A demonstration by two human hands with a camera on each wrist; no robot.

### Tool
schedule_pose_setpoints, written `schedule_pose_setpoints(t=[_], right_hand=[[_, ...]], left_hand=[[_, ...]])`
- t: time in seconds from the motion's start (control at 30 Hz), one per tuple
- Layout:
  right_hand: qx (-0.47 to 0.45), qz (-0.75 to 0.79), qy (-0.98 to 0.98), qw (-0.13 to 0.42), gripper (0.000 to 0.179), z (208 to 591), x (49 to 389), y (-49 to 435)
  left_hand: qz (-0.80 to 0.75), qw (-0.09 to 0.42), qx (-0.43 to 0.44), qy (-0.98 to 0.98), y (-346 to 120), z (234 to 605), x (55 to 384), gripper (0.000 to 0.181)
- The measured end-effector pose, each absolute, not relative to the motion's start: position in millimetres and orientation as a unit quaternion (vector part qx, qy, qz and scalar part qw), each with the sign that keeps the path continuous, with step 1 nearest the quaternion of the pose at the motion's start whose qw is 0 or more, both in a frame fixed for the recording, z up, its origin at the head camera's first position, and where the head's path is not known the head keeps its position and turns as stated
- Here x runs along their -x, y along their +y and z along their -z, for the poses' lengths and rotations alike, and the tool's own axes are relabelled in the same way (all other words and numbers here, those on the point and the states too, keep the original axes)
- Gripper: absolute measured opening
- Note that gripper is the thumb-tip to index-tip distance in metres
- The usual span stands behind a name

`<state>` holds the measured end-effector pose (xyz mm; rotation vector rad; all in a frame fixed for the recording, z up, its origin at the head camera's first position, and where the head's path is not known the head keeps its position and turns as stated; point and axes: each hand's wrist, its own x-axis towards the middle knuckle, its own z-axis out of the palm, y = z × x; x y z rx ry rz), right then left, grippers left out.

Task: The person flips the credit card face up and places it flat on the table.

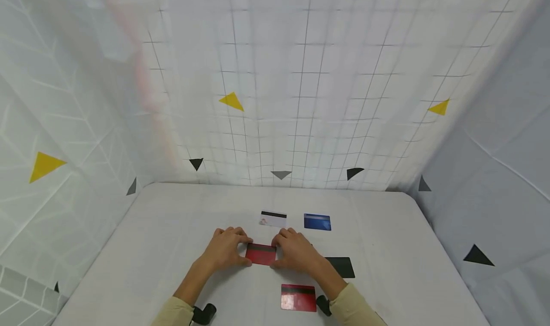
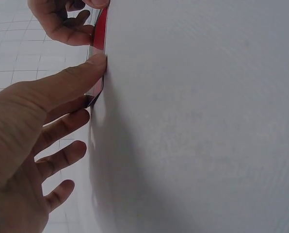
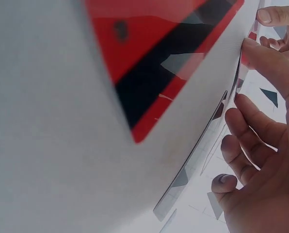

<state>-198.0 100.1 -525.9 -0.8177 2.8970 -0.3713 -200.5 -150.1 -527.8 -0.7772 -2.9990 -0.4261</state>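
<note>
The left hand [image 1: 226, 248] has its fingers pinching the left end of a red magnetic-stripe card [image 1: 260, 255], print illegible, at the tabletop [image 1: 142, 259]. Beyond that card lies a white magnetic-stripe card [image 1: 272, 219]; at its right end, the right hand's [image 1: 297, 251] fingers pinch the red one; nearer right, another red card [image 1: 298, 298]; farther right, a blue card [image 1: 317, 222]; rightmost, a dark card [image 1: 342, 267].

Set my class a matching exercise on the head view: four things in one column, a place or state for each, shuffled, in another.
1. White card
2. Left hand
3. Dark card
4. Blue card

A. right of the two farthest cards
B. partly hidden by the right forearm
C. left of the two farthest cards
D. holding a red card

Pairs: 1-C, 2-D, 3-B, 4-A
</note>
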Motion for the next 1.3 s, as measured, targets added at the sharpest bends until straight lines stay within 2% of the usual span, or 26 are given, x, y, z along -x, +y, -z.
schedule_pose_setpoints(t=[0.6,1.3], right_hand=[[0.273,0.133,0.951,0.060,0.048,526.2,197.5,104.3],[0.274,0.136,0.951,0.043,0.057,527.1,194.4,108.5]], left_hand=[[0.158,-0.005,0.259,-0.953,-153.3,529.5,199.6,0.054],[0.172,0.004,0.250,-0.953,-152.5,530.6,199.3,0.054]])
